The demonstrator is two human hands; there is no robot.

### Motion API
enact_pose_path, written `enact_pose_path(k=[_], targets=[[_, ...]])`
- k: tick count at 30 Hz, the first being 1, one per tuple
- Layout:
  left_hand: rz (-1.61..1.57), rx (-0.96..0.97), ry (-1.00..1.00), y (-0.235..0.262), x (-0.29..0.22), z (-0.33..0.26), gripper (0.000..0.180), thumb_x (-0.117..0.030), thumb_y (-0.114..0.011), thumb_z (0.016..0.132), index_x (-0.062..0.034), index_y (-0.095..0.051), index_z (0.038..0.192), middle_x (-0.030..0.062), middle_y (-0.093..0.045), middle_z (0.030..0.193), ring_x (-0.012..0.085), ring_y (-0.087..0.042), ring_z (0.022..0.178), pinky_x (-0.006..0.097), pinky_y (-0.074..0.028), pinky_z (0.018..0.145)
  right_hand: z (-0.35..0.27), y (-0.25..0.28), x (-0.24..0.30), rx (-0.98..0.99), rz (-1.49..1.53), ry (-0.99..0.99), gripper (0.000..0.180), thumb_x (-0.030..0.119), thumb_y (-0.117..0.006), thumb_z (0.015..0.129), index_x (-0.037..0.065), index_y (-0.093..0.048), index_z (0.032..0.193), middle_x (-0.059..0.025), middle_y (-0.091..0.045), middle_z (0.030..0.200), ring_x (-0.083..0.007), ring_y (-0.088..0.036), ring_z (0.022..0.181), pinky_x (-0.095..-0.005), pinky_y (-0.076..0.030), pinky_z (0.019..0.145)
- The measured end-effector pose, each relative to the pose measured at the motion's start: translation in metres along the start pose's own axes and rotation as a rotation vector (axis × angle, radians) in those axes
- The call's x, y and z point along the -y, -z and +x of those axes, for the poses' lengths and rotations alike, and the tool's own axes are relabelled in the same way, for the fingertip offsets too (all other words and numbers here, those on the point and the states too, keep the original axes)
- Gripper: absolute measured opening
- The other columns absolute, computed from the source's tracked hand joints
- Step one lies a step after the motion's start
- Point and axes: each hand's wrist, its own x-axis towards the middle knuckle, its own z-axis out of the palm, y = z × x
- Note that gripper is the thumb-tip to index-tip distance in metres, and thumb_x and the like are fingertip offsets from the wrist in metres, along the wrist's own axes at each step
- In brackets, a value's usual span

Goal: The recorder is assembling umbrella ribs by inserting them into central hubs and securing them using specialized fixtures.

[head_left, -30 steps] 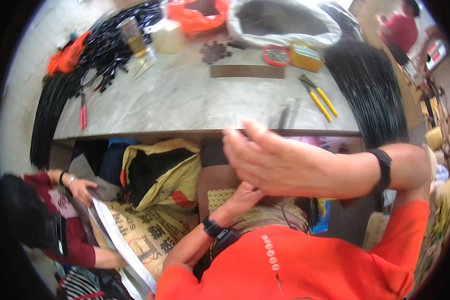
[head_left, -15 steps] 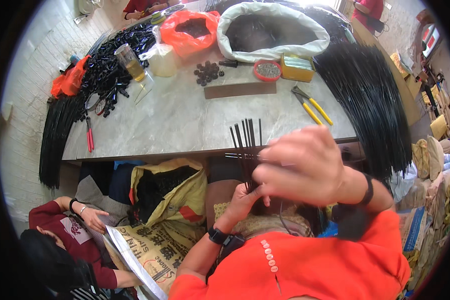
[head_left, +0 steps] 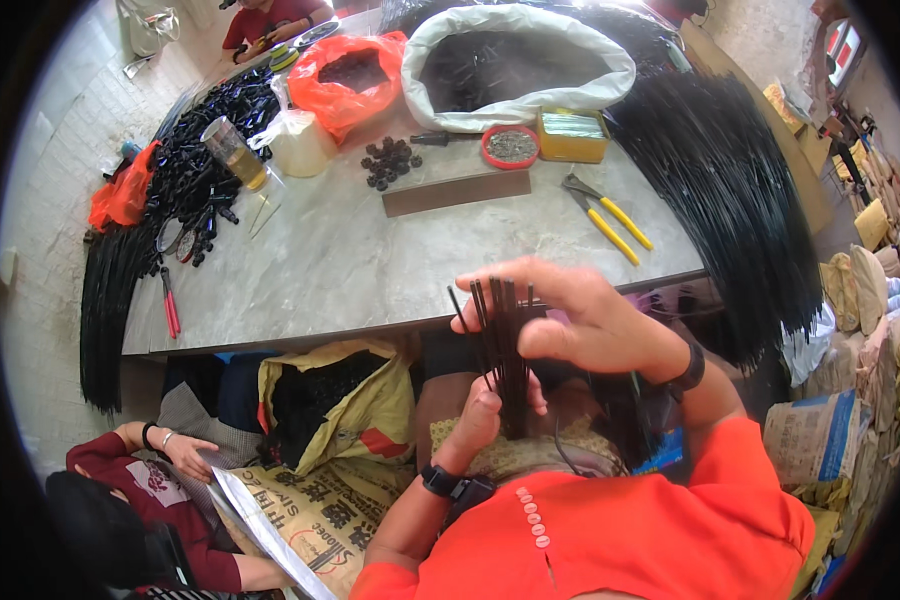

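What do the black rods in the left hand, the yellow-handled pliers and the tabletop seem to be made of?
Black rods: plastic or coated metal, fairly matte; their uniform black leaves it open.
Pliers: probably metal, judging by the grey head; the smooth, evenly yellow grips look plastic.
Tabletop: stone or stone-look laminate, given its cloudy grey veining and soft sheen.

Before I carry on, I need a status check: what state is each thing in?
Left hand: closed around black rods.
Right hand: open, cupped near the rods.
Black rods: loosely bunched, upper ends spread.
Yellow-handled pliers: handles apart, lying on the table.
White sack: open, contents showing.
Orange bag: open, contents showing.
Yellow sack: open, dark contents.
Yellow box: open, filled.
Red dish: open, filled.
Clear cup: partly filled.
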Motion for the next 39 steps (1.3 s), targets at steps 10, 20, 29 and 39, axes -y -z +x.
enact_pose_path(k=[10,20,29,39], targets=[[-0.198,0.046,-0.012,-0.009,0.001,0.002,0.073,-0.071,-0.051,0.092,-0.0015,-0.059,0.111,0.0084,-0.065,0.088,0.0193,-0.064,0.079,0.037,-0.054,0.08,-0.02,-0.003,-0.004,0.036,-0.043,0.019,0.056,0.044,-0.06,0.095,0.0,-0.06,0.13,-0.0107,-0.071,0.111,-0.0254,-0.068,0.099,-0.0364,-0.051,0.09],[-0.135,-0.134,0.096,-0.003,-0.001,-0.005,0.031,-0.03,-0.047,0.106,-0.0013,-0.058,0.111,0.0147,-0.068,0.086,0.0258,-0.069,0.081,0.039,-0.058,0.078,-0.067,-0.013,-0.082,-0.181,-0.549,-0.18,0.026,0.027,-0.057,0.099,0.004,-0.067,0.101,-0.0133,-0.07,0.079,-0.0286,-0.069,0.071,-0.0372,-0.053,0.064],[0.066,-0.061,0.208,0.004,-0.006,-0.013,0.048,-0.037,-0.041,0.108,0.0075,-0.06,0.112,0.0163,-0.07,0.096,0.0251,-0.067,0.096,0.033,-0.051,0.092,-0.036,-0.048,-0.101,-0.198,0.536,-0.583,0.037,0.029,-0.049,0.106,-0.003,-0.053,0.124,-0.0096,-0.07,0.093,-0.0088,-0.057,0.049,-0.0213,-0.044,0.038],[0.386,-0.57,-0.201,0.002,-0.091,-0.007,0.026,-0.01,-0.065,0.095,0.0035,-0.061,0.117,0.0137,-0.07,0.109,0.0208,-0.068,0.099,0.035,-0.053,0.092,-0.041,-0.056,-0.132,-0.195,0.466,-0.301,0.029,0.023,-0.048,0.107,-0.003,-0.06,0.114,-0.0072,-0.07,0.088,-0.0124,-0.066,0.081,-0.0284,-0.054,0.075]])
